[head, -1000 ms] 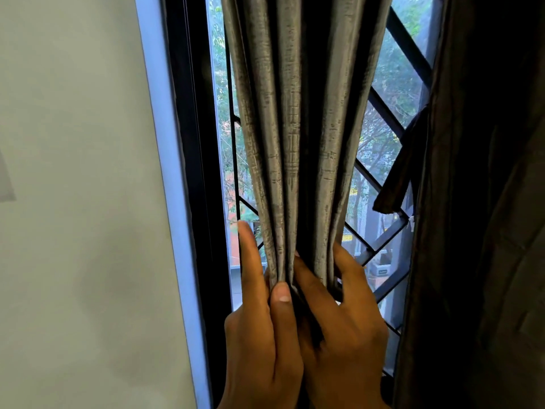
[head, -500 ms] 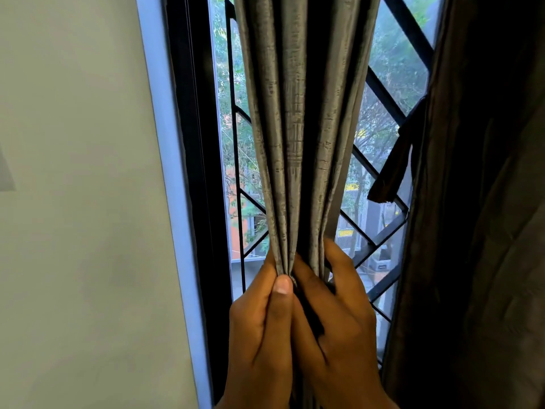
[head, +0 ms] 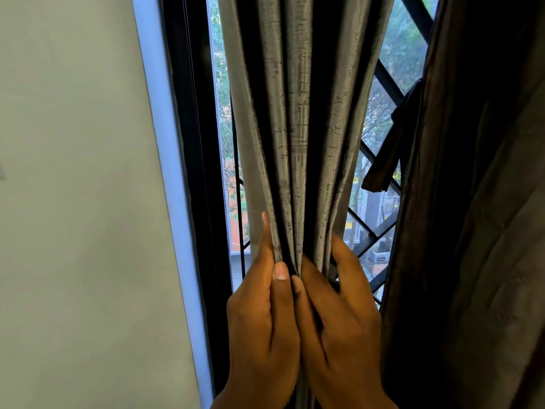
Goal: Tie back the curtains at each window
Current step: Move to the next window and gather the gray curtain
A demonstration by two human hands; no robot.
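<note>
Head view. The grey curtain (head: 298,119) hung at centre frame, gathered into tight vertical pleats that narrowed from 12 o'clock down to a bunch just below the middle. Your two hands met at 6 o'clock, side by side and touching along the thumbs.

Your left hand (head: 261,323) gripped the bunch from its left side: thumb laid upright against the front pleats, nail facing the camera, one finger stretched straight up the left edge of the fabric. The remaining fingers went behind the cloth; you could not see how they lay.

Your right hand (head: 339,317) clasped the bunch from its right side: thumb pressed on the front folds beside the left thumb, fingers reaching round the right edge toward the back. Below your hands only a thin strip of curtain showed between the wrists.

At 9 o'clock stood a pale wall (head: 73,202), then a light-coloured strip (head: 169,172) along its edge, then the black window frame (head: 194,172). Behind the curtain, from 1 to 4 o'clock, a black diagonal grille (head: 386,75) crossed the glass, with trees and buildings beyond.

At 3 o'clock a dark brown curtain (head: 477,216) filled the right side. A dark fabric strap (head: 386,154) hung from its left edge, slanting down toward the grille, its end loose and apart from the grey curtain.
</note>
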